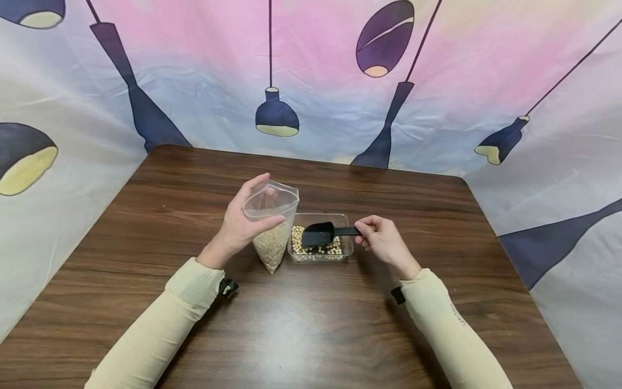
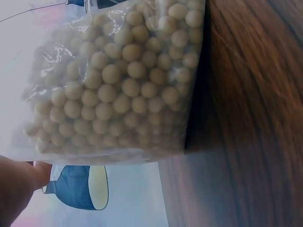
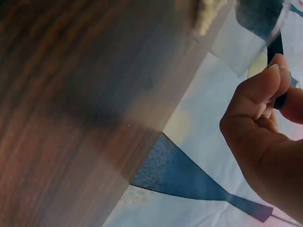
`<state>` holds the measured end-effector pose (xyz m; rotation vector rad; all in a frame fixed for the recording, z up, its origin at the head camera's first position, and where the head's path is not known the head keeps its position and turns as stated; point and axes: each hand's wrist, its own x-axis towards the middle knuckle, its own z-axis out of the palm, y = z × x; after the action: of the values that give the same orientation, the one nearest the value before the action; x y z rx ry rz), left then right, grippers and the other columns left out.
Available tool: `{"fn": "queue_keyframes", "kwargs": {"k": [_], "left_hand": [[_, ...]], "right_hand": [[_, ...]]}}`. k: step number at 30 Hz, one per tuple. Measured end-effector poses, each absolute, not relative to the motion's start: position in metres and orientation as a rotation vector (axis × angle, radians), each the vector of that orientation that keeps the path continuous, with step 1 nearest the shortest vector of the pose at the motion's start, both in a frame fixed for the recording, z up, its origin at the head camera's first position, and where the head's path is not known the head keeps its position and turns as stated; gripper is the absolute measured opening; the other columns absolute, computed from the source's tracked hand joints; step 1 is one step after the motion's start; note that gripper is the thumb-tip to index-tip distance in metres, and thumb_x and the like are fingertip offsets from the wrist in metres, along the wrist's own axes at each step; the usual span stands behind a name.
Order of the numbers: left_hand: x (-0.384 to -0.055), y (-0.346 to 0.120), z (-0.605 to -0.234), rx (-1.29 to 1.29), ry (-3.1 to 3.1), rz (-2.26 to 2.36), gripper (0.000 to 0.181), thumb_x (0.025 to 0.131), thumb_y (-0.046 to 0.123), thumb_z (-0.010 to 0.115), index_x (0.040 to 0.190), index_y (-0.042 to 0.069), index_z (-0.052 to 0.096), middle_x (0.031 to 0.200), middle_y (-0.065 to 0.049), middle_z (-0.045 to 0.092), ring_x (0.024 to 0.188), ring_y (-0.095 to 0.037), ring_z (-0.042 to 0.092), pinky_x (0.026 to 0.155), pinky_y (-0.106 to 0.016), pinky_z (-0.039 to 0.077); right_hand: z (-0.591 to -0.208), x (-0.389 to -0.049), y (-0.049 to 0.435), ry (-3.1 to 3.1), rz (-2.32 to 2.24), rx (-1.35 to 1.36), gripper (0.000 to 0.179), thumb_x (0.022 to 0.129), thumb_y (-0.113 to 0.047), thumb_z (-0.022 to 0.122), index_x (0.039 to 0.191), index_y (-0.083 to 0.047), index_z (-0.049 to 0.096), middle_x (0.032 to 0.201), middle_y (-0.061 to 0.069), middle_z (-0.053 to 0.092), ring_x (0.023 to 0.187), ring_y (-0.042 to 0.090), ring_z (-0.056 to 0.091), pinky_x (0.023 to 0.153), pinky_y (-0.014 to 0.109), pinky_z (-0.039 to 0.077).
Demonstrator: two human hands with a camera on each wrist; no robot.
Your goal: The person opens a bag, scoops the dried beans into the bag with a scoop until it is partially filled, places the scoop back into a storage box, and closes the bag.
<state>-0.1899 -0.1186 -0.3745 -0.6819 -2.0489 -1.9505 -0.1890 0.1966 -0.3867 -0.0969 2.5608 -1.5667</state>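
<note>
My left hand (image 1: 239, 219) holds a clear zip bag (image 1: 274, 227) near its top, thumb on the near side and fingers behind. The bag's mouth gapes, and pale round beans (image 2: 123, 90) fill its lower part. Beside it on the right is a clear rectangular container (image 1: 345, 252), with more beans (image 1: 297, 236) across its bottom. My right hand (image 1: 386, 242) pinches the handle of a black scoop (image 1: 318, 235). The scoop's head is over the container, pointing left toward the bag, and hides some of the beans below.
Everything stands on a dark wood-grain table (image 1: 301, 335). A fabric backdrop (image 1: 209, 92) printed with hanging lamps rises behind the table's far edge and along both sides.
</note>
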Motion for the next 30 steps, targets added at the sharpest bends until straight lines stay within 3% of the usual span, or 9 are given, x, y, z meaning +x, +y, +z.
{"fn": "queue_keyframes", "kwargs": {"k": [6,10,14,18,22,26,30], "left_hand": [[-0.192,-0.119,-0.376,-0.616,-2.016,-1.988,0.082,0.074,-0.013,0.075,0.145,0.007,0.040,0.118,-0.020,0.055,0.114,-0.028,0.054,0.094,-0.035,0.046],[-0.192,-0.120,-0.376,-0.601,-2.025,-1.994,0.083,0.074,-0.011,0.075,0.146,0.012,0.040,0.119,-0.019,0.054,0.115,-0.026,0.053,0.093,-0.036,0.046],[-0.193,-0.122,-0.376,-0.654,-2.003,-2.041,0.082,0.076,-0.011,0.072,0.147,0.008,0.037,0.121,-0.020,0.052,0.117,-0.027,0.051,0.097,-0.038,0.044],[-0.197,-0.125,-0.375,-0.691,-1.916,-2.159,0.064,0.091,0.019,0.063,0.146,0.000,0.037,0.116,-0.019,0.056,0.115,-0.027,0.051,0.103,-0.036,0.037],[-0.203,-0.128,-0.372,-0.615,-1.966,-2.140,0.068,0.101,0.053,0.037,0.137,-0.003,0.050,0.108,-0.011,0.063,0.108,-0.023,0.057,0.099,-0.035,0.038],[-0.210,-0.135,-0.372,-0.550,-2.009,-2.247,0.072,0.103,0.056,0.021,0.129,0.000,0.059,0.103,-0.004,0.067,0.107,-0.020,0.059,0.096,-0.032,0.041],[-0.215,-0.142,-0.376,-0.520,-1.955,-2.473,0.059,0.104,0.049,0.029,0.119,0.008,0.068,0.101,-0.003,0.069,0.111,-0.019,0.057,0.098,-0.030,0.041]], "right_hand": [[-0.394,-0.189,0.193,2.633,-1.435,-0.125,0.025,0.101,-0.022,0.055,0.107,0.002,0.059,0.074,0.011,0.065,0.069,0.029,0.061,0.061,0.030,0.050],[-0.391,-0.187,0.192,2.849,-1.145,-0.146,0.037,0.100,-0.039,0.052,0.106,-0.004,0.062,0.080,0.008,0.066,0.071,0.024,0.061,0.065,0.035,0.047],[-0.375,-0.180,0.178,3.152,-0.909,-0.183,0.044,0.098,-0.051,0.051,0.111,-0.011,0.062,0.085,0.002,0.065,0.071,0.021,0.060,0.062,0.041,0.047],[-0.349,-0.169,0.144,3.221,-1.045,-0.523,0.040,0.098,-0.044,0.054,0.121,-0.010,0.056,0.077,-0.002,0.060,0.063,0.014,0.055,0.057,0.035,0.046],[-0.328,-0.157,0.109,3.140,-1.059,-0.904,0.047,0.097,-0.041,0.057,0.132,-0.012,0.048,0.072,-0.009,0.055,0.058,0.006,0.050,0.054,0.028,0.044],[-0.322,-0.152,0.084,3.084,-0.989,-1.120,0.052,0.097,-0.043,0.057,0.140,-0.016,0.045,0.071,-0.013,0.053,0.057,0.002,0.048,0.054,0.025,0.044],[-0.321,-0.152,0.070,3.028,-0.996,-1.188,0.043,0.096,-0.041,0.059,0.131,-0.016,0.056,0.068,-0.013,0.052,0.055,0.000,0.047,0.052,0.022,0.042]]}}
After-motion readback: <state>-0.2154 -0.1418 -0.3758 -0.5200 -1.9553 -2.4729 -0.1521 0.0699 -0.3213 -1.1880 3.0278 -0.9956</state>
